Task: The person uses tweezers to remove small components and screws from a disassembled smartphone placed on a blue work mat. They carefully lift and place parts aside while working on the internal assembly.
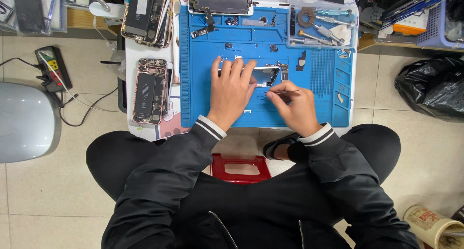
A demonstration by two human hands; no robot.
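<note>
My left hand point(231, 92) lies flat on an open phone housing point(268, 76), pressing it onto the blue repair mat point(314, 84). Most of the housing is hidden under the palm; its right end shows. My right hand point(295, 109) pinches thin metal tweezers point(282, 91) whose tips point left toward the housing's lower edge. Small loose parts point(300, 60) lie on the mat just beyond the housing.
An opened phone with exposed battery point(150, 91) lies left of the mat, with more opened phones point(145, 14) behind it. A screen assembly point(220, 0) and a clear tray of screwdrivers point(321, 24) sit at the back. On the floor are a red stool point(240, 168), a black bag point(431, 84) and a power strip point(53, 67).
</note>
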